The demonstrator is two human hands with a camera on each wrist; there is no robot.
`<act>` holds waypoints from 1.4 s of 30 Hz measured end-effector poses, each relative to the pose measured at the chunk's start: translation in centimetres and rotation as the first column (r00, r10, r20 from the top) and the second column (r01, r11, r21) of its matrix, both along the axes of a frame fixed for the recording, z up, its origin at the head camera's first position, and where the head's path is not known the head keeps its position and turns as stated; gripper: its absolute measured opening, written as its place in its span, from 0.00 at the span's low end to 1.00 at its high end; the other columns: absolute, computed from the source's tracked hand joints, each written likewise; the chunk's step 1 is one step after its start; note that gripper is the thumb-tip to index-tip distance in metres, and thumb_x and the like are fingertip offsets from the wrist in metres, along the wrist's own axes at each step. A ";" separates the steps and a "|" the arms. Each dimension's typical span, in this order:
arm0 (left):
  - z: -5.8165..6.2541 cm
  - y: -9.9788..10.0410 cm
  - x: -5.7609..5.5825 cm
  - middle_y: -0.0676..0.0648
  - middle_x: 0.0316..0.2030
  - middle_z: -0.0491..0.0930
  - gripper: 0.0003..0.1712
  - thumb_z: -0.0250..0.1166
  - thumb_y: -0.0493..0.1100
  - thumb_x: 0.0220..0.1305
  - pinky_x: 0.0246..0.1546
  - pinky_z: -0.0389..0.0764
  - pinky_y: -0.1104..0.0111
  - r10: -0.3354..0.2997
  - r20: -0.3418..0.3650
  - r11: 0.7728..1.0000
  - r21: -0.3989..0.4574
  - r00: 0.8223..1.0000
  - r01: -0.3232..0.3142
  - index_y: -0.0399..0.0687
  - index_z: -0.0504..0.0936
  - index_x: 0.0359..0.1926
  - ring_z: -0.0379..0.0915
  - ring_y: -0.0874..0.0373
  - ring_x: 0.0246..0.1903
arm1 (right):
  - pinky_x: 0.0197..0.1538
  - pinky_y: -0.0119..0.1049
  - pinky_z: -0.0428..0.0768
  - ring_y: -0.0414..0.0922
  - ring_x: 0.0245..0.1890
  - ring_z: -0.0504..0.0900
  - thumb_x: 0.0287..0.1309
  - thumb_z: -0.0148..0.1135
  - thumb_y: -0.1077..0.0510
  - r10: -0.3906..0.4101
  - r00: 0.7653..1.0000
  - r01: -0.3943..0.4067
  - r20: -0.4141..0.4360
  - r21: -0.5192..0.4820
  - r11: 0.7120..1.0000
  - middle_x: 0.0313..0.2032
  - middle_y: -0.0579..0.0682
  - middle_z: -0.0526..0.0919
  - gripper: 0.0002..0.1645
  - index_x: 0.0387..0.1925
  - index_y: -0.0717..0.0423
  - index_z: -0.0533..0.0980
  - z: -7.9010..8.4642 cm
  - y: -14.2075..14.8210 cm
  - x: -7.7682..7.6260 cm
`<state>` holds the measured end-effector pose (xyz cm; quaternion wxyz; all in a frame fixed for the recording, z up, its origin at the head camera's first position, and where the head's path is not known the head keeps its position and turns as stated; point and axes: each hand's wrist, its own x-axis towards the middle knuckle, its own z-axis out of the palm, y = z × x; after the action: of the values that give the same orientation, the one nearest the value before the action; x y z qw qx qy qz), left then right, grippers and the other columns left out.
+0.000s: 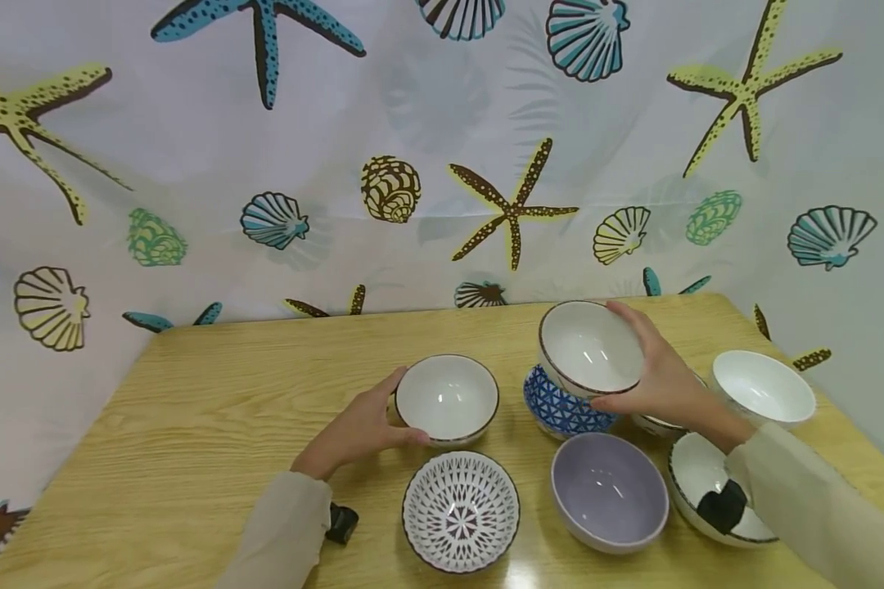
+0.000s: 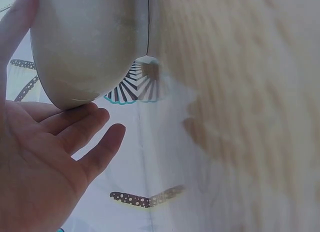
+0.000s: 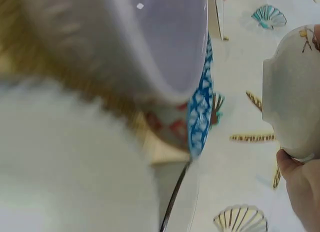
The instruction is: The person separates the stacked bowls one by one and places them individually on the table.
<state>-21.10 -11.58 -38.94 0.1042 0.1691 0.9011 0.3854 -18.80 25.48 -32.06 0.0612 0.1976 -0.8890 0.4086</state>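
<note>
My left hand [image 1: 361, 425] grips the left side of a white bowl [image 1: 448, 399] with a thin dark rim, thumb at the near side and fingers behind. In the left wrist view its fingers [image 2: 80, 123] lie against the bowl's outer wall. My right hand [image 1: 663, 380] holds a second white dark-rimmed bowl [image 1: 591, 348] by its right side, raised and tilted toward me. That bowl overlaps a blue-and-white patterned bowl [image 1: 566, 413] behind it. In the right wrist view, a small painted design shows on the held bowl's outside [image 3: 292, 92].
A bowl with a grey petal-like pattern [image 1: 460, 511] stands in front, with a purple bowl [image 1: 610, 492] to its right. Farther right are a plain white bowl [image 1: 764, 386], a dark-rimmed bowl [image 1: 696, 468] partly under my sleeve, and another mostly hidden behind my right hand. A printed cloth [image 1: 427, 98] hangs behind the wooden table [image 1: 214, 409].
</note>
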 end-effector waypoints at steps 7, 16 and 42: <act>0.1 0.0 -0.2 0.37 0.72 0.53 0.67 0.74 0.63 0.43 0.66 0.59 0.44 0.016 0.010 0.999 -0.031 1.000 -0.016 0.40 0.47 0.74 0.49 0.38 0.71 | 0.50 0.60 0.75 0.64 0.55 0.69 0.32 0.80 0.62 -0.089 0.994 0.092 -0.055 0.058 0.994 0.64 0.66 0.59 0.70 0.73 0.59 0.46 0.1 3.7 1.8; 0.0 0.2 -0.2 0.37 0.72 0.52 0.67 0.74 0.63 0.43 0.66 0.58 0.44 0.015 0.015 0.999 -0.042 1.000 -0.014 0.39 0.46 0.74 0.48 0.38 0.71 | 0.38 0.20 0.69 0.63 0.51 0.70 0.29 0.82 0.62 -0.214 0.971 0.224 -0.102 0.099 0.969 0.64 0.67 0.59 0.71 0.73 0.57 0.48 -0.8 8.7 4.5; 0.0 0.3 -0.5 0.35 0.72 0.49 0.70 0.73 0.66 0.43 0.66 0.58 0.44 -0.005 -0.001 0.998 -0.062 1.000 0.005 0.36 0.44 0.74 0.47 0.37 0.71 | 0.31 0.16 0.56 0.74 0.48 0.61 0.33 0.78 0.67 -0.528 0.846 0.532 -0.066 0.100 0.841 0.61 0.82 0.51 0.71 0.72 0.68 0.40 -6.1 18.1 10.8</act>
<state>-21.63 -11.27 -38.97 0.1096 0.1681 0.9123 0.3569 -8.00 43.59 -38.12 0.1762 -0.0455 -0.9295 0.3208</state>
